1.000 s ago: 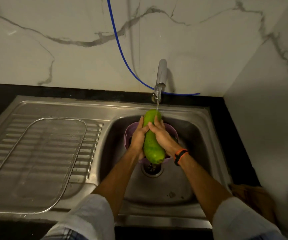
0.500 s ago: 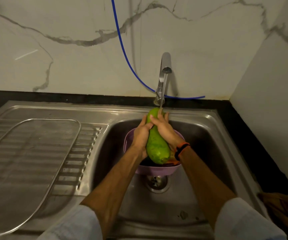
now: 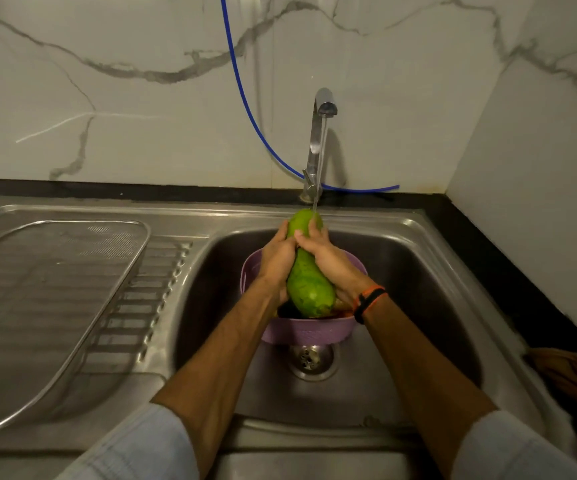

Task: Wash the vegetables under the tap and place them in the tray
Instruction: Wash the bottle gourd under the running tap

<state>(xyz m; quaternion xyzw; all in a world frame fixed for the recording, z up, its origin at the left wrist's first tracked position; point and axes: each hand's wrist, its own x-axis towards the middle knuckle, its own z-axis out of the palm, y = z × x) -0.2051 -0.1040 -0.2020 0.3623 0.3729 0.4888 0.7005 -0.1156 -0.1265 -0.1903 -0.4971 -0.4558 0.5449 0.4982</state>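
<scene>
Both hands have slid slightly higher on the green gourd (image 3: 309, 282) since the earlier frame, and more of the purple basket (image 3: 306, 330) shows below it. Left hand (image 3: 276, 259) and right hand (image 3: 328, 259) clamp the gourd from either side over the basket in the sink (image 3: 418, 271), its top under the stream from the tap (image 3: 318, 133); the basket's dark contents are mostly hidden. Mesh tray (image 3: 55, 306) on the drainboard is cut off at left; no writing is legible anywhere.
</scene>
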